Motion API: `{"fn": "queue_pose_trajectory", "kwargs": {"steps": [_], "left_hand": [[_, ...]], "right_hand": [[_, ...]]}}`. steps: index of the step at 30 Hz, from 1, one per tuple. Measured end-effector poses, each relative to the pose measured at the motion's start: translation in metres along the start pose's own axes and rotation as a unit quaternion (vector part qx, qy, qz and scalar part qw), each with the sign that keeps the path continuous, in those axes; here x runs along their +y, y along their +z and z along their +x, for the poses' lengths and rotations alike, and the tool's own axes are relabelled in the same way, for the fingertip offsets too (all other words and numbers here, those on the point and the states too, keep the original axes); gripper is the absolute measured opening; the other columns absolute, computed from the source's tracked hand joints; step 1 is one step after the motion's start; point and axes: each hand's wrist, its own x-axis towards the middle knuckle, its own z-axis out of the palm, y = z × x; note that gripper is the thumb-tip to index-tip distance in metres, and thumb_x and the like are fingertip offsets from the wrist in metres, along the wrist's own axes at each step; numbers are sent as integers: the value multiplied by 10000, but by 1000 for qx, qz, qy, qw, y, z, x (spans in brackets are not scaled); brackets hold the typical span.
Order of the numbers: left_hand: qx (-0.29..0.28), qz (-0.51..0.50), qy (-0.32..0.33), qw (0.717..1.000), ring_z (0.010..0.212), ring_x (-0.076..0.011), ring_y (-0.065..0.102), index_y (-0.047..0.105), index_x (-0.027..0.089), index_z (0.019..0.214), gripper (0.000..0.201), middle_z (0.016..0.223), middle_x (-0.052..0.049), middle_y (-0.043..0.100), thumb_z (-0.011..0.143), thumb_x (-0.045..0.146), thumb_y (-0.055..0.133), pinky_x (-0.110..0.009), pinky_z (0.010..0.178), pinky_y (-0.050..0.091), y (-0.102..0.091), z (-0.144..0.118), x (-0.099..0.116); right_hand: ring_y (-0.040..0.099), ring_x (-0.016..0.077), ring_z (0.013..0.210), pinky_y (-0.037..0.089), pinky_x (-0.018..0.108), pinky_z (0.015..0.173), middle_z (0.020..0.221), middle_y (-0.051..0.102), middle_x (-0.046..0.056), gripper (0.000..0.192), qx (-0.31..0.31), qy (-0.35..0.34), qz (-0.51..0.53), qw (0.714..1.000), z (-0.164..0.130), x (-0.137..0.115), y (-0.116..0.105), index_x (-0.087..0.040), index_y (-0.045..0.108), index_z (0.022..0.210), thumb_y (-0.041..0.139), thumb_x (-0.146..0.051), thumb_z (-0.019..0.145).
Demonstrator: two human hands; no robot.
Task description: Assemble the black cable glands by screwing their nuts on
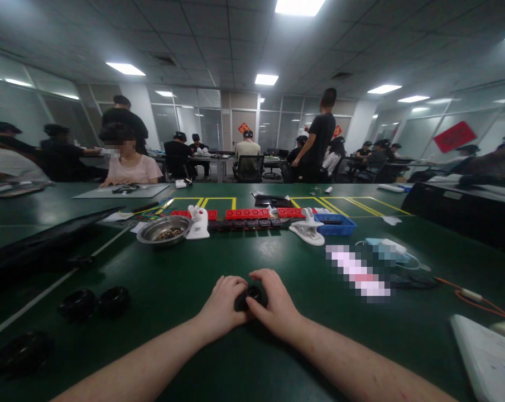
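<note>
Both my hands meet on the green table [252,357], close to me in the middle of the view. My left hand [222,306] and my right hand [275,304] both grip one small black round part [249,296], which shows between the fingers. Most of the part is hidden by the fingers. Beyond my hands, a row of red and black blocks [246,214] lies across the table.
A metal bowl [163,229] with small pieces and two white clamp-like tools [198,223], [308,228] stand ahead, beside a blue tray [335,224]. Black round parts [94,302] lie at the left. A white device [486,360] is at the right. People sit and stand at tables behind.
</note>
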Motion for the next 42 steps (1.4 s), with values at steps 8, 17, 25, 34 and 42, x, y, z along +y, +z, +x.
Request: {"fn": "queue_pose_trajectory", "kwargs": {"steps": [8,17,25,34,42], "left_hand": [[2,-11,-2,1000,994,-241,453,553,223,982,389,1036,-42,530,631,378,619,-423,936,287,0,0,0],[5,-8,4,1000,971,-225,459,571,221,917,306,1004,-31,533,631,318,622,-399,923,304,0,-1,1],[11,-2,10,1000,979,-231,455,552,207,979,382,1023,-44,532,620,314,628,-405,932,291,5,0,-3],[8,0,9,1000,974,-234,458,564,216,948,351,1017,-42,531,632,357,623,-412,930,294,3,0,-2],[5,10,3,1000,986,-245,456,574,219,914,321,1025,-43,533,627,354,623,-433,929,287,2,0,-1]], "right_hand": [[463,183,934,377,352,843,996,513,51,435,-50,-16,46,998,-2,-1,-3,-193,437,1067,451,-60,653],[463,201,906,389,367,817,965,501,59,396,-2,-4,14,1000,-1,0,-1,-188,439,1035,576,-172,664],[452,196,985,358,377,879,1044,491,70,481,-19,-26,48,998,-3,0,-2,-182,391,1104,501,-88,645],[484,193,890,399,368,811,932,518,50,372,-6,-3,27,1000,-2,1,-1,-198,438,1039,531,-140,683],[413,222,1069,330,407,915,1139,453,90,530,-15,-32,45,998,-3,0,-4,-190,358,1163,503,-110,658]]}}
